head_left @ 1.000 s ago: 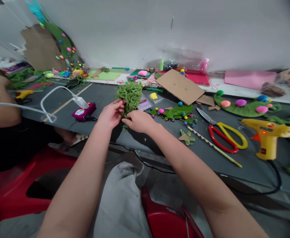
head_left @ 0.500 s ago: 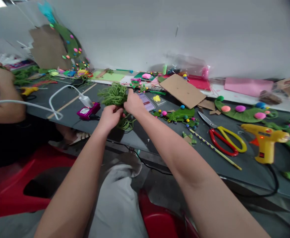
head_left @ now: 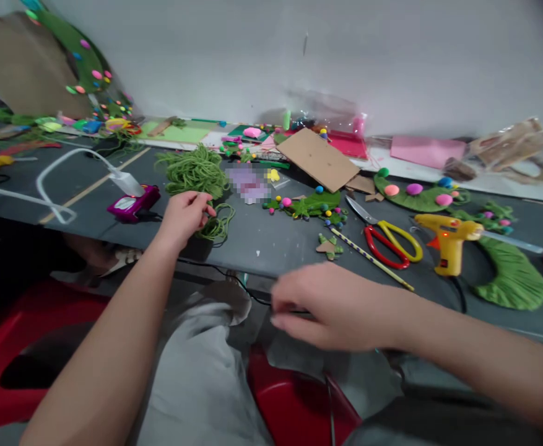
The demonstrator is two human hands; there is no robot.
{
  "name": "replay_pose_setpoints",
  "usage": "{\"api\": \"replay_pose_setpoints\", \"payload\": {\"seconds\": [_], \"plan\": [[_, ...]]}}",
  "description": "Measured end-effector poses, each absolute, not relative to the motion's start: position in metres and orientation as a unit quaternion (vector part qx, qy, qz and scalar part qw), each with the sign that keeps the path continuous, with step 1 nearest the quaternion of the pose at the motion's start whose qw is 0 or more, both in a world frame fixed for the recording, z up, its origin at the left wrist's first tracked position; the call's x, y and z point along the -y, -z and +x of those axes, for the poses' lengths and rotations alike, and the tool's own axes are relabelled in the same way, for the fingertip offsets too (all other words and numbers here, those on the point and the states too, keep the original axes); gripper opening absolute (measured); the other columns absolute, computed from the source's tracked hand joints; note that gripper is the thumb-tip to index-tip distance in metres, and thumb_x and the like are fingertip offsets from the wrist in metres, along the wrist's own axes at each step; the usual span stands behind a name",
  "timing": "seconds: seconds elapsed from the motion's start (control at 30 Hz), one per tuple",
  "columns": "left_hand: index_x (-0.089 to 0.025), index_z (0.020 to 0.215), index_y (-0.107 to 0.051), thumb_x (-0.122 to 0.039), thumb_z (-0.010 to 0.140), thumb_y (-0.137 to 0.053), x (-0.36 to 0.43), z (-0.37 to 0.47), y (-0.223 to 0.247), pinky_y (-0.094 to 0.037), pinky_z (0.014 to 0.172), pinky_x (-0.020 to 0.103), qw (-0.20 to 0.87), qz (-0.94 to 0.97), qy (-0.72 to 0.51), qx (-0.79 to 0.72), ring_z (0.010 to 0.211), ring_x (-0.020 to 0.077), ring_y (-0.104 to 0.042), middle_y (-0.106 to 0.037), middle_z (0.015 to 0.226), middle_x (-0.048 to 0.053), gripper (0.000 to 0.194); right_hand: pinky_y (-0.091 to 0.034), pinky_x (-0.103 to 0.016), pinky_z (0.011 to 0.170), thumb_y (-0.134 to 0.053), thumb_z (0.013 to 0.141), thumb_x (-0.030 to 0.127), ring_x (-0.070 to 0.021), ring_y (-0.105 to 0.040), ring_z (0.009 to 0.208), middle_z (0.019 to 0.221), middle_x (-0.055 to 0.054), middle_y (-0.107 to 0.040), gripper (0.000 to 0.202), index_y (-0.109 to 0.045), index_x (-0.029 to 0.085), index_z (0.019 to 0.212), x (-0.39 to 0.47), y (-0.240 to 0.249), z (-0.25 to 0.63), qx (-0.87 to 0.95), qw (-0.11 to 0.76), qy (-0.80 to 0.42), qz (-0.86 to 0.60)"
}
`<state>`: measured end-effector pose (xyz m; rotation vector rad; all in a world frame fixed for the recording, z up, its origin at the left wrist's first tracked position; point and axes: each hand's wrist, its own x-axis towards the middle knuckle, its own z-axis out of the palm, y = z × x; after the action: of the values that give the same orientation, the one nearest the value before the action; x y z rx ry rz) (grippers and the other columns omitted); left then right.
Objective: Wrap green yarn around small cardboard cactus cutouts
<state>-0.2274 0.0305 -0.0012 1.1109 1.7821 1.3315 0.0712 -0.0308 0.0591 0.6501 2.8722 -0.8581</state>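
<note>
A loose heap of green yarn [head_left: 191, 170] lies on the grey table. My left hand [head_left: 185, 214] is at the near side of that heap, its fingers curled with thumb and fingertips close together; what they hold, if anything, is too small to tell. My right hand [head_left: 320, 303] hangs over the table's front edge, blurred, its curled fingers pointing left; whether something thin is between them cannot be seen. Beyond it lie a small green-wrapped star [head_left: 329, 246] and a striped pencil [head_left: 368, 257].
Scissors [head_left: 385, 238], a yellow glue gun [head_left: 450, 238] and a green wrapped ring [head_left: 512, 279] lie on the right. A purple power adapter [head_left: 133, 203] with a white cable is on the left. Cardboard [head_left: 318, 159] lies behind. Part of another person shows at the far left.
My right hand has left the yarn and come back right and nearer, over the table edge. My left hand stays by the yarn. The view has turned to the right.
</note>
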Motion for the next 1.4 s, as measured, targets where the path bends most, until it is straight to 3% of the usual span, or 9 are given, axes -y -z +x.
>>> {"api": "replay_pose_setpoints", "payload": {"seconds": [0.07, 0.23, 0.4, 0.63, 0.83, 1.0, 1.13, 1.3, 1.4], "plan": [[-0.011, 0.090, -0.067, -0.019, 0.091, -0.057, -0.032, -0.222, -0.001, -0.027, 0.038, 0.019, 0.334, 0.409, -0.519, -0.672, 0.040, 0.0068, -0.042, -0.062, 0.063, -0.001, 0.013, -0.038, -0.028, 0.064, -0.052, 0.099, 0.036, -0.0159, -0.063, 0.072, 0.081, -0.002, -0.072, 0.028, -0.067, 0.021, 0.081, 0.038, -0.064, 0.117, -0.919, 0.072, 0.274, 0.274], [-0.010, 0.090, -0.066, -0.014, 0.093, -0.053, -0.037, -0.207, -0.004, -0.028, 0.040, 0.019, 0.376, 0.375, -0.546, -0.648, 0.042, 0.0067, -0.046, -0.061, 0.062, 0.000, 0.014, -0.043, -0.034, 0.076, -0.042, 0.102, 0.030, -0.0261, -0.068, 0.091, 0.099, -0.014, -0.073, 0.028, -0.066, 0.015, 0.101, -0.008, -0.040, 0.184, -0.836, -0.037, 0.057, 0.545], [-0.007, 0.090, -0.068, -0.010, 0.088, -0.057, -0.037, -0.198, -0.005, -0.030, 0.040, 0.018, 0.400, 0.357, -0.547, -0.643, 0.042, 0.0064, -0.047, -0.061, 0.062, 0.001, 0.012, -0.040, -0.037, 0.066, -0.047, 0.095, 0.028, -0.0372, -0.071, 0.098, 0.109, -0.023, -0.071, 0.032, -0.062, 0.006, 0.114, -0.048, -0.017, 0.206, -0.760, 0.126, 0.001, 0.637], [-0.008, 0.091, -0.070, -0.013, 0.085, -0.061, -0.027, -0.203, -0.002, -0.037, 0.041, 0.019, 0.400, 0.370, -0.540, -0.641, 0.046, 0.0095, -0.052, -0.062, 0.062, 0.002, 0.012, -0.040, -0.033, 0.058, -0.062, 0.083, 0.031, -0.0335, -0.071, 0.091, 0.097, -0.020, -0.073, 0.032, -0.068, 0.011, 0.107, -0.064, -0.025, 0.203, -0.730, 0.198, 0.059, 0.651], [-0.009, 0.093, -0.071, -0.015, 0.084, -0.063, -0.008, -0.212, 0.000, -0.038, 0.041, 0.020, 0.381, 0.392, -0.530, -0.648, 0.046, 0.0110, -0.053, -0.063, 0.063, 0.002, 0.014, -0.037, -0.035, 0.058, -0.059, 0.084, 0.031, -0.0353, -0.069, 0.086, 0.099, -0.023, -0.072, 0.032, -0.066, 0.010, 0.108, -0.058, -0.041, 0.208, -0.712, 0.118, -0.041, 0.691], [-0.009, 0.095, -0.072, -0.017, 0.085, -0.065, 0.002, -0.214, -0.004, -0.038, 0.041, 0.020, 0.396, 0.395, -0.524, -0.642, 0.048, 0.0104, -0.052, -0.063, 0.066, 0.002, 0.015, -0.028, -0.036, 0.057, -0.061, 0.089, 0.045, -0.0321, -0.067, 0.083, 0.100, -0.023, -0.073, 0.042, -0.058, 0.014, 0.118, -0.053, -0.054, 0.208, -0.694, -0.007, -0.098, 0.713], [-0.009, 0.096, -0.071, -0.015, 0.087, -0.062, 0.007, -0.217, -0.012, -0.035, 0.039, 0.017, 0.449, 0.378, -0.525, -0.616, 0.045, 0.0076, -0.048, -0.060, 0.066, 0.001, 0.015, -0.030, -0.037, 0.060, -0.061, 0.091, 0.053, -0.0293, -0.066, 0.080, 0.101, -0.020, -0.075, 0.044, -0.057, 0.018, 0.119, -0.059, -0.052, 0.163, -0.768, -0.110, -0.112, 0.622], [-0.011, 0.093, -0.069, -0.015, 0.095, -0.053, 0.012, -0.225, -0.019, -0.029, 0.033, 0.014, 0.510, 0.326, -0.537, -0.588, 0.037, 0.0035, -0.039, -0.053, 0.062, -0.003, 0.017, -0.042, -0.036, 0.072, -0.062, 0.093, 0.036, -0.0331, -0.066, 0.099, 0.112, -0.019, -0.072, 0.037, -0.055, 0.014, 0.121, -0.090, -0.030, 0.071, -0.867, -0.136, -0.119, 0.464], [-0.013, 0.091, -0.068, -0.015, 0.099, -0.046, 0.012, -0.230, -0.022, -0.027, 0.029, 0.013, 0.535, 0.302, -0.535, -0.580, 0.033, 0.0027, -0.037, -0.050, 0.061, -0.004, 0.023, -0.044, -0.036, 0.075, -0.056, 0.093, 0.019, -0.0314, -0.067, 0.098, 0.111, -0.017, -0.073, 0.031, -0.056, 0.013, 0.123, -0.108, -0.019, 0.028, -0.884, -0.140, -0.120, 0.430]]}}
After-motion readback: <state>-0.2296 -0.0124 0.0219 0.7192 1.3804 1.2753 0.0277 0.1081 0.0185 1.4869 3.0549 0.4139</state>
